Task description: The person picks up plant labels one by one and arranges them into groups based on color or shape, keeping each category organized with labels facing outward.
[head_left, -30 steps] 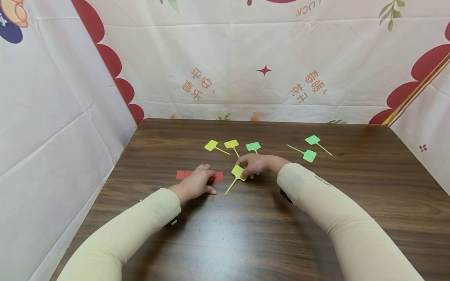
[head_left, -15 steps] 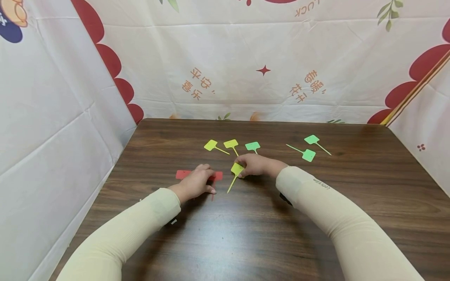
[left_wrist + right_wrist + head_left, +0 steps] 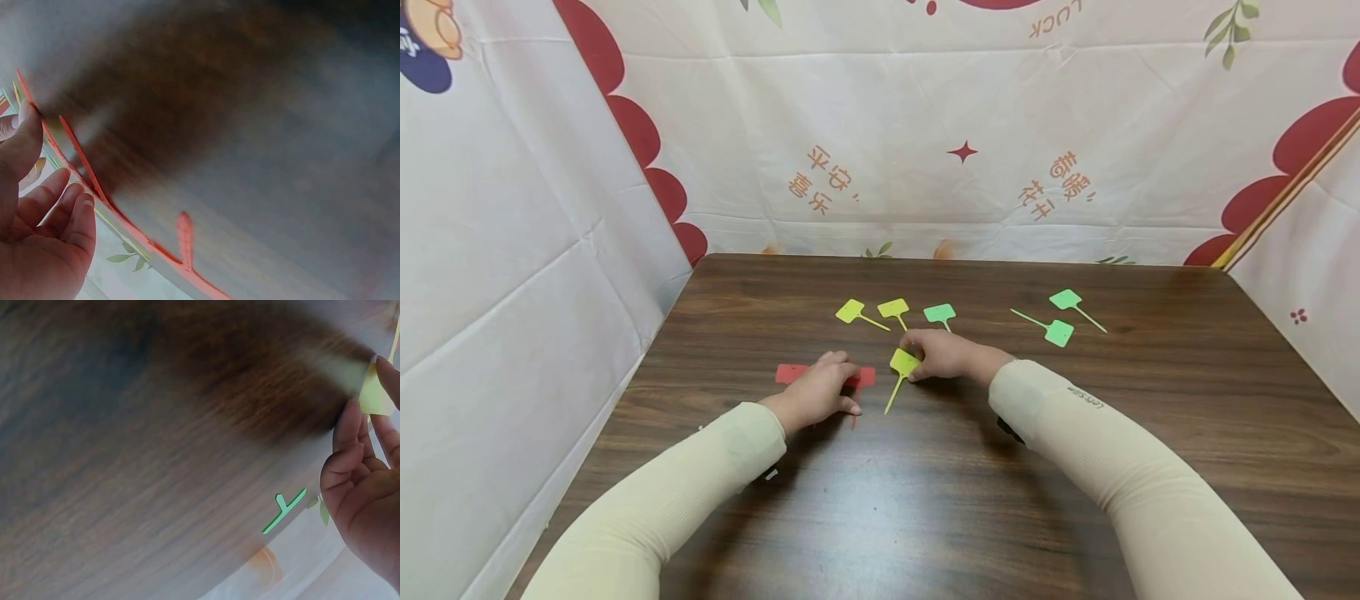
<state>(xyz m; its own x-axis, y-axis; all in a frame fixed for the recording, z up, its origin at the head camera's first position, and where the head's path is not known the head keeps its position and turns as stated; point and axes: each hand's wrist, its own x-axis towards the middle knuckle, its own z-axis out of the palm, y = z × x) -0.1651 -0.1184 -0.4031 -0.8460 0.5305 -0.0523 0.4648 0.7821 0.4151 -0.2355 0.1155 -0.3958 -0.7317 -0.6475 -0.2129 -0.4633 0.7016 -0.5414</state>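
Red T-shaped plastic plant labels lie in a row at the table's left middle; one head (image 3: 788, 372) shows left of my left hand (image 3: 820, 387), another (image 3: 868, 377) right of it. The fingers of that hand rest on the row, loosely bent, and cover its middle. Red stems (image 3: 185, 240) stick out from the row in the left wrist view. To the right, my right hand (image 3: 946, 353) pinches a yellow plant label (image 3: 904, 362) by its head between thumb and fingers, its stem pointing toward me. In the right wrist view the yellow head (image 3: 374, 394) shows between the fingertips.
Behind the hands lie two yellow labels (image 3: 850, 311) and a green label (image 3: 940, 312). Two more green labels (image 3: 1060, 332) lie farther right. A printed cloth (image 3: 895, 150) hangs along the back edge of the brown wooden table (image 3: 880, 533).
My right hand has shifted slightly left and away from me with the yellow label, whose stem now points more straight toward me. The left hand stays on the red labels.
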